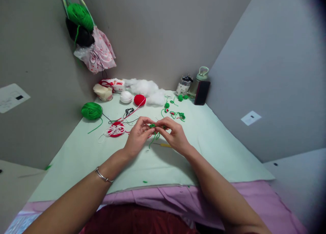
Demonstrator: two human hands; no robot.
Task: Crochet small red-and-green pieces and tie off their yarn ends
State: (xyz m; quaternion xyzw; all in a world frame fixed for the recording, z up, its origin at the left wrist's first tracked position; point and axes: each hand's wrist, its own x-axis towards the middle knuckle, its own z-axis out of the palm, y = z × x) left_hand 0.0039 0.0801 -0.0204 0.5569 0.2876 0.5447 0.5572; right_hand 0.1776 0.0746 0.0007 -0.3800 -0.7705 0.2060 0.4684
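Between the fingertips of both hands is a small green yarn piece (152, 126), with loose green strands hanging below it. My left hand (139, 135) pinches it from the left. From the right, my right hand (175, 133) pinches it too, its fingers hiding part of the yarn. A thin light tip shows just above the fingers; I cannot tell what it belongs to. Under the right hand a crochet hook with a yellow handle (166, 145) lies on the table. Left of my hands sits a red and white yarn bundle (115, 129).
Green yarn ball (91, 111) at left; white ball (126, 97), red yarn ball (140, 100) and white stuffing (146, 88) behind. Small green-and-red pieces (181, 116) lie beyond my right hand. A phone (202, 92), bottle (203, 74) and patterned cup (182, 87) stand back right.
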